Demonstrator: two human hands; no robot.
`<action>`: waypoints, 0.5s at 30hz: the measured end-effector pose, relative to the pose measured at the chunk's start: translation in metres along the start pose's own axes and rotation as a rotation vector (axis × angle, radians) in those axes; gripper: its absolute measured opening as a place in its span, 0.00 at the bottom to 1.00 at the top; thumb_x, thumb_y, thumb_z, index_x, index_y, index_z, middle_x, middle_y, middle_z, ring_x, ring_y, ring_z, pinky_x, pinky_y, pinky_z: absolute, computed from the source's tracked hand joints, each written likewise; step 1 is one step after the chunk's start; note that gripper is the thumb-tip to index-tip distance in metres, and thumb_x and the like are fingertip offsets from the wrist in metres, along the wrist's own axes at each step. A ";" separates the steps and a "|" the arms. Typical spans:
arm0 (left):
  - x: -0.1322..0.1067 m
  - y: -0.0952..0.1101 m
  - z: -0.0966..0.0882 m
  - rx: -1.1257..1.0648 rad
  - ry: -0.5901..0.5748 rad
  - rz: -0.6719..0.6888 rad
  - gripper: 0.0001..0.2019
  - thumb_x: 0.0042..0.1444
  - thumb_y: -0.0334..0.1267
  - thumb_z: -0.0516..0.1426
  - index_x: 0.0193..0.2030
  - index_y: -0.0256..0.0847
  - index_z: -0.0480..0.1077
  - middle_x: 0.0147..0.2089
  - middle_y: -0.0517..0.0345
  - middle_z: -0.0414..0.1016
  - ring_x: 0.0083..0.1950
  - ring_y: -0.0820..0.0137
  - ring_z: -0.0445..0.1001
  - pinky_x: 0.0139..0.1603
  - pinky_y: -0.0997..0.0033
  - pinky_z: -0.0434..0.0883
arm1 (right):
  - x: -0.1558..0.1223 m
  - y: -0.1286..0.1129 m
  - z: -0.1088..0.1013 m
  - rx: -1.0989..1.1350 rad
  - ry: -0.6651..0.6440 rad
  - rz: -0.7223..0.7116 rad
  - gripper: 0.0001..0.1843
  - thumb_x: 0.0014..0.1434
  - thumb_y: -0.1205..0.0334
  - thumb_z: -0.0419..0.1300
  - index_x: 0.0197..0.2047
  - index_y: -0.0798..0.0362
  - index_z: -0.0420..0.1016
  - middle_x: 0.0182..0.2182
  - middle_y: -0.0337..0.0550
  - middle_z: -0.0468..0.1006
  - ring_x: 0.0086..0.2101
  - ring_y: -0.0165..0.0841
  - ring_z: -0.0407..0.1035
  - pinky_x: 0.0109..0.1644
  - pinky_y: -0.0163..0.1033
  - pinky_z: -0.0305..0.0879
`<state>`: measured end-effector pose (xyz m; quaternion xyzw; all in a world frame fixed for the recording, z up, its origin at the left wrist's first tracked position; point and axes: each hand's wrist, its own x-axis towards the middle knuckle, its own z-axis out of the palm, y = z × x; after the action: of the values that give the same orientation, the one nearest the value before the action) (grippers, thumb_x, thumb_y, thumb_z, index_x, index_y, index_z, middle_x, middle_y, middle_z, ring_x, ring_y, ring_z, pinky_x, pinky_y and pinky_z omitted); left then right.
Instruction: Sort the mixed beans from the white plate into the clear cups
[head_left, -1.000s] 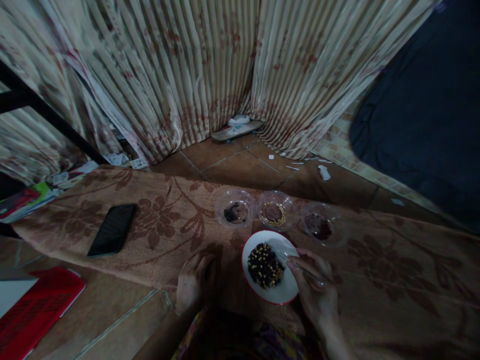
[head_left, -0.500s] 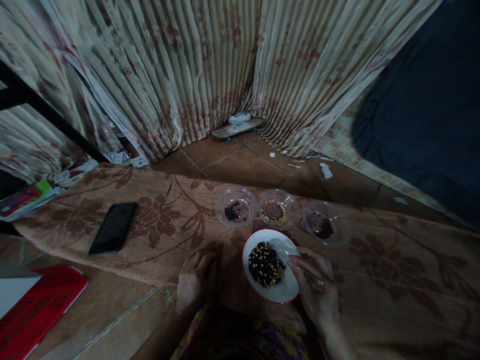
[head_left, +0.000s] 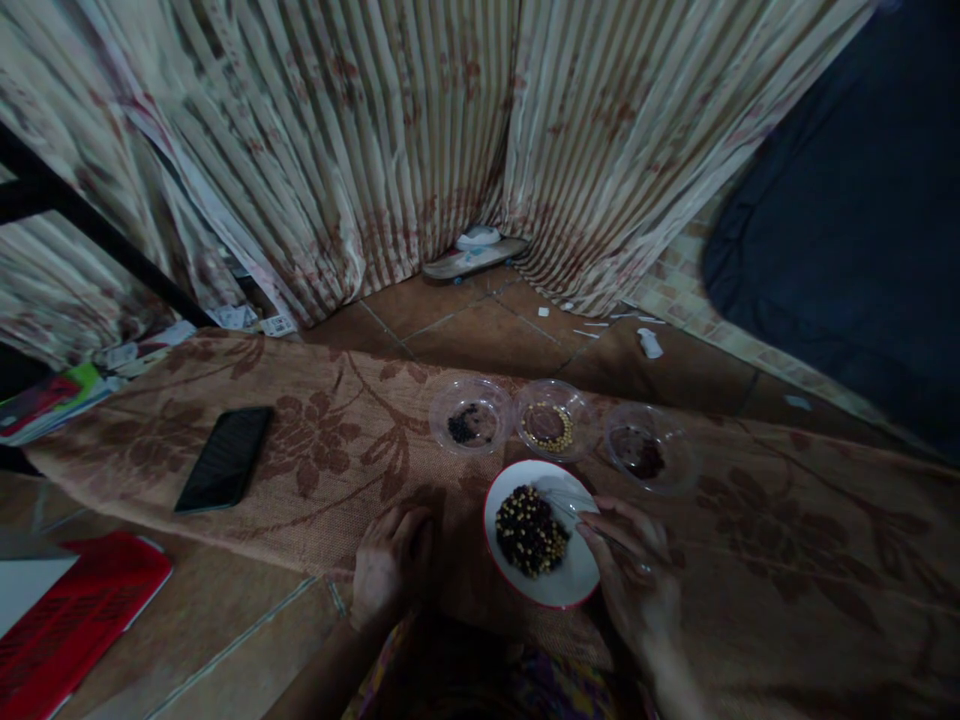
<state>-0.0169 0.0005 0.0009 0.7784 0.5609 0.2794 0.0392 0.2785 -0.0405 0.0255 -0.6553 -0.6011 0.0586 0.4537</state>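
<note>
A white bowl with a red rim (head_left: 581,575) stands near the table's front edge, holding a pile of mixed dark and yellow beans (head_left: 531,532). My right hand (head_left: 634,560) is at the bowl's right side, closed on a slim metal tool like tweezers (head_left: 564,497), its tip over the bowl beside the beans. To the left of the bowl, my left hand (head_left: 390,560) rests on the cloth with curled fingers and nothing visible in it. Behind the bowl sit three clear plastic cups: one with black beans (head_left: 463,425), one with yellow beans (head_left: 559,440), one with dark red beans (head_left: 646,460).
A brown patterned cloth (head_left: 405,480) covers the table. A black phone (head_left: 225,458) lies on its left part. A red item (head_left: 112,590) is at the lower left. Beyond the table are a skateboard (head_left: 472,262) on the tiled floor and striped curtains (head_left: 420,130).
Almost nothing differs. The view has shifted very slightly, while both hands, the tool and the bowl keep their places.
</note>
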 end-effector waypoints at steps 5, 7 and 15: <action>0.004 0.003 -0.003 0.005 0.013 0.018 0.11 0.67 0.37 0.51 0.41 0.43 0.75 0.38 0.54 0.80 0.37 0.66 0.78 0.41 0.66 0.74 | 0.026 -0.008 -0.011 0.035 0.087 -0.010 0.07 0.62 0.55 0.64 0.39 0.45 0.84 0.46 0.44 0.79 0.48 0.40 0.72 0.50 0.48 0.69; 0.005 0.003 -0.004 0.010 0.026 0.024 0.11 0.67 0.37 0.51 0.41 0.43 0.75 0.38 0.54 0.80 0.37 0.66 0.77 0.40 0.66 0.74 | 0.043 -0.010 -0.012 0.069 0.138 0.002 0.08 0.62 0.55 0.64 0.40 0.47 0.83 0.46 0.44 0.79 0.49 0.40 0.72 0.53 0.49 0.68; 0.003 0.002 -0.003 0.021 0.025 0.025 0.11 0.67 0.38 0.51 0.42 0.43 0.75 0.38 0.54 0.80 0.37 0.66 0.78 0.39 0.67 0.74 | 0.052 -0.017 -0.003 0.177 0.219 0.136 0.11 0.61 0.53 0.64 0.40 0.50 0.83 0.48 0.48 0.78 0.49 0.41 0.72 0.53 0.50 0.69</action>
<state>-0.0158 0.0017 0.0059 0.7821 0.5544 0.2839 0.0204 0.2819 -0.0007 0.0630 -0.6545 -0.4948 0.0701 0.5674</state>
